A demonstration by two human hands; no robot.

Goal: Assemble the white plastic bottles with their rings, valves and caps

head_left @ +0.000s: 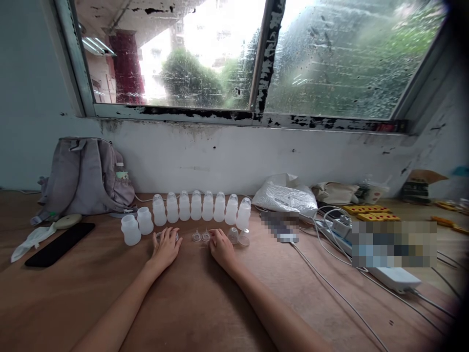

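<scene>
Several frosted white baby bottles with clear domed caps (196, 208) stand upright in a curved row. At the row's left end are two uncapped bottles (131, 231). My left hand (166, 249) lies low over clear ring-shaped parts (176, 236), its fingers spread and partly hiding them. Two clear bottle nipples (197, 236) sit side by side between my hands. My right hand (223, 249) rests with its fingertips at the edge of the right nipple (205, 236), thumb and forefinger apart. Right of that hand are two clear domed caps (244, 237).
A grey backpack (86, 173), a black phone-like slab (60, 244) and a white cloth (32, 242) lie on the left. A silver padded bag (287, 195), a power strip (394, 278) and loose white cables (340, 305) occupy the right. The wall and window rise behind.
</scene>
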